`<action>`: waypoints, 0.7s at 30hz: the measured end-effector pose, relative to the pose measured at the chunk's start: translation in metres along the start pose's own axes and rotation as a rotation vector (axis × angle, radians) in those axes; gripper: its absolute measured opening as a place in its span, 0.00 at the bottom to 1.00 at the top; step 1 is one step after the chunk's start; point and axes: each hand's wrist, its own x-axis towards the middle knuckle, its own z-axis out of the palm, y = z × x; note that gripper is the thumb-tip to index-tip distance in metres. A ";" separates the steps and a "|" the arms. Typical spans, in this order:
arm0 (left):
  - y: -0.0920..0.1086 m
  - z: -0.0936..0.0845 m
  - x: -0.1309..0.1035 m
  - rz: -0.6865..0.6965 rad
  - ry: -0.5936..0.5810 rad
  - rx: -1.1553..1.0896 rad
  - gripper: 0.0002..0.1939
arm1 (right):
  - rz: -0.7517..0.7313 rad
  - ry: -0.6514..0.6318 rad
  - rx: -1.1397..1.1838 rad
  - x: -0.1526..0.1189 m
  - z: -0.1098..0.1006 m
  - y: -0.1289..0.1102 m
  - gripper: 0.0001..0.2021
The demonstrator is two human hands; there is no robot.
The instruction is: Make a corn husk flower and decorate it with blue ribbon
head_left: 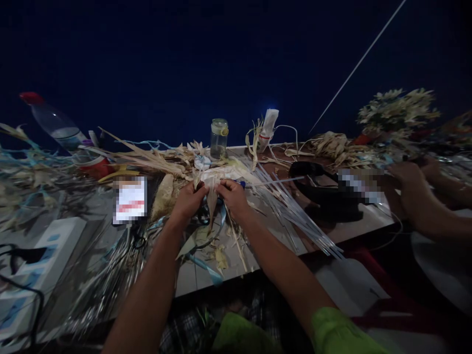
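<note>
Near the middle of the table, my left hand (pixel 189 200) and my right hand (pixel 233 195) pinch a pale dried corn husk (pixel 212 202) between them. Its pointed end hangs down below my fingertips. Just beyond my hands lies a pile of whitish husk strips (pixel 224 172). Under my wrists are a broad greenish husk piece (pixel 195 241), a light blue ribbon (pixel 208 269) and small scraps. Both hands are closed at the fingertips, and the thumbs point toward each other.
A lidded jar (pixel 219 138) stands behind. To the right lie clear thin rods (pixel 295 211) and a black object (pixel 324 191); another person's hands (pixel 413 182) are beyond. At left are a phone with a lit screen (pixel 130 200), a power strip (pixel 44 265), metal wires (pixel 110 280) and a tilted bottle (pixel 55 120).
</note>
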 end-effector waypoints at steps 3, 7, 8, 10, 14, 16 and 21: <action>-0.002 -0.002 0.001 0.018 -0.072 -0.044 0.13 | 0.042 0.032 0.048 0.000 -0.002 -0.004 0.10; 0.000 -0.003 -0.001 0.010 -0.096 -0.077 0.12 | 0.094 0.077 0.172 0.001 -0.001 -0.008 0.10; 0.001 -0.003 -0.002 0.006 -0.099 -0.084 0.12 | 0.099 0.086 0.196 0.002 -0.001 -0.008 0.10; 0.002 -0.003 -0.003 -0.019 -0.112 -0.101 0.12 | 0.105 0.104 0.225 0.003 -0.001 -0.008 0.10; 0.003 -0.003 -0.004 -0.065 -0.161 -0.163 0.12 | 0.132 0.091 0.234 0.004 -0.003 -0.005 0.10; 0.003 -0.004 -0.004 -0.064 -0.166 -0.189 0.13 | 0.123 0.073 0.212 0.005 -0.004 -0.003 0.10; 0.003 -0.002 -0.004 -0.080 -0.151 -0.167 0.13 | -0.038 0.139 -0.097 0.007 -0.009 0.004 0.12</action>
